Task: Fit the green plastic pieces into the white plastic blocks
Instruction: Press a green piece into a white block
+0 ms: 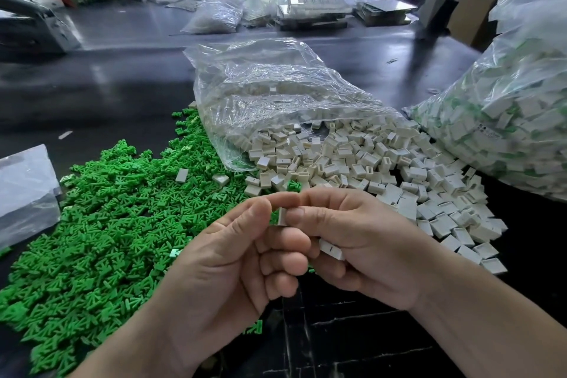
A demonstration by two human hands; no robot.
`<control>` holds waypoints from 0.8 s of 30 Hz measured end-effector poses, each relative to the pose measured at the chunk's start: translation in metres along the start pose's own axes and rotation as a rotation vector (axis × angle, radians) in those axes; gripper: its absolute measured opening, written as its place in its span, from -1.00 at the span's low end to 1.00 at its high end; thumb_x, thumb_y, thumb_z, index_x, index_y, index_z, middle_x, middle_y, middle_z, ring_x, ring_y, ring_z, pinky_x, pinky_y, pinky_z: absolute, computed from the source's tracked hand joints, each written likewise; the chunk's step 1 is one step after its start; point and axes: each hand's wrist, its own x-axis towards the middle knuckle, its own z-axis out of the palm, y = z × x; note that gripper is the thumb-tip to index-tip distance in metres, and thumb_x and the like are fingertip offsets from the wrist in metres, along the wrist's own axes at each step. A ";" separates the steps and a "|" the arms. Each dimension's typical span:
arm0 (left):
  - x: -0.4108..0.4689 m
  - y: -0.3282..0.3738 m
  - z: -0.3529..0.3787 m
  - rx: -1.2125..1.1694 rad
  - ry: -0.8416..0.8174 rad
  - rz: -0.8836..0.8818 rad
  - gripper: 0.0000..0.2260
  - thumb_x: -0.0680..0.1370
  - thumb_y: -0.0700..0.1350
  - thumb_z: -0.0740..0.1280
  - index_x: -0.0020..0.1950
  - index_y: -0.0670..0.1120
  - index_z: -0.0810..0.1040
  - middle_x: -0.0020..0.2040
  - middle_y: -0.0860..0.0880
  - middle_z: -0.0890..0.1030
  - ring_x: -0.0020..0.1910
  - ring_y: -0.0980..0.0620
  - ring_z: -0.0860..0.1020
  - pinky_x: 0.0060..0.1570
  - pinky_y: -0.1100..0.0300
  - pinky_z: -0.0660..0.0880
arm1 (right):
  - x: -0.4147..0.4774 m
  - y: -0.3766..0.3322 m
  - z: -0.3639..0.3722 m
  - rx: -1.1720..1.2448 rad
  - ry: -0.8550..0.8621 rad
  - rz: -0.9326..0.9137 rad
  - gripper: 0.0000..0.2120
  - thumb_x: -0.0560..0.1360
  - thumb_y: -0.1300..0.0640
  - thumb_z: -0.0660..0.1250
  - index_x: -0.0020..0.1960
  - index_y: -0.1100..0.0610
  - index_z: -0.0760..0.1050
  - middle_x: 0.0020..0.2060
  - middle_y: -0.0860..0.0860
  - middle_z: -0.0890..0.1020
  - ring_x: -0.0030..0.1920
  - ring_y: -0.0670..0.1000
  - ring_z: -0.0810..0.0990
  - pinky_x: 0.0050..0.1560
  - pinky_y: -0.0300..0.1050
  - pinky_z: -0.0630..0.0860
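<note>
1. Both hands held together low at centre, above the dark table.
2. Left hand: thumb and forefinger pressed together at the tips, against a white block; other fingers curled. Could not tell whether a green piece sat in the pinch.
3. Right hand: thumb and forefinger pinching that same white block, held upright between the two hands. Spare block tucked in the curled lower fingers of the same hand.
4. Green pile spread loose on the table to the left, running under and behind the left hand.
5. White pile heaped just behind and right of the hands, touching the green pile at its left edge. A few stray blocks lying on the green.
6. Clear bag lying on its side behind the white pile, mouth open toward the hands, blocks spilling out of it.
7. Full bag at far right, packed with white blocks showing green through the plastic; leaning against the white pile.
8. Folded plastic sheet at left edge, just beside the green pile.
9. Small bag and flat trays further back on the table; background blurred.
</note>
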 end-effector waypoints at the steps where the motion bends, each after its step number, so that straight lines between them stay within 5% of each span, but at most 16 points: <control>1: 0.000 0.000 0.000 -0.004 -0.006 -0.005 -0.69 0.41 -0.04 0.54 0.10 -0.13 0.67 -0.24 -0.17 0.68 -0.36 -0.02 0.66 -0.42 0.19 0.59 | -0.001 -0.001 0.000 -0.006 -0.012 -0.001 -0.68 0.48 0.06 0.41 0.05 0.30 0.54 -0.41 -0.01 0.52 -0.56 -0.12 0.38 -0.63 -0.33 0.25; 5: -0.001 -0.003 0.002 -0.031 -0.007 -0.018 -0.75 0.42 -0.08 0.54 0.05 -0.13 0.66 -0.29 -0.18 0.65 -0.42 -0.04 0.64 -0.44 0.18 0.58 | -0.003 -0.003 0.002 -0.046 -0.029 0.002 -0.84 0.49 0.06 0.42 -0.07 0.16 0.61 -0.40 0.00 0.52 -0.55 -0.11 0.38 -0.63 -0.33 0.24; 11: 0.000 -0.006 0.005 -0.042 -0.033 0.048 -0.70 0.45 -0.05 0.52 0.13 -0.13 0.65 -0.23 -0.19 0.68 -0.33 -0.05 0.68 -0.38 0.15 0.61 | -0.003 -0.003 0.002 0.010 -0.025 -0.006 -0.62 0.49 0.06 0.39 0.12 0.35 0.50 -0.42 -0.01 0.52 -0.55 -0.11 0.37 -0.62 -0.32 0.23; 19: -0.001 -0.005 0.006 0.057 0.034 0.115 -0.72 0.35 -0.11 0.59 0.01 -0.13 0.67 -0.33 -0.19 0.66 -0.45 -0.05 0.65 -0.45 0.16 0.58 | -0.002 0.001 0.005 -0.022 -0.029 -0.056 -0.84 0.52 0.06 0.38 -0.02 0.14 0.62 -0.39 0.03 0.53 -0.53 -0.09 0.39 -0.63 -0.30 0.24; 24: 0.002 -0.008 0.006 0.085 0.046 0.173 -0.71 0.43 -0.07 0.51 0.10 -0.14 0.64 -0.29 -0.16 0.66 -0.39 -0.03 0.65 -0.41 0.17 0.58 | 0.000 0.002 0.006 -0.002 0.033 -0.051 -0.62 0.50 0.03 0.38 0.12 0.33 0.52 -0.41 -0.01 0.52 -0.54 -0.11 0.39 -0.62 -0.30 0.25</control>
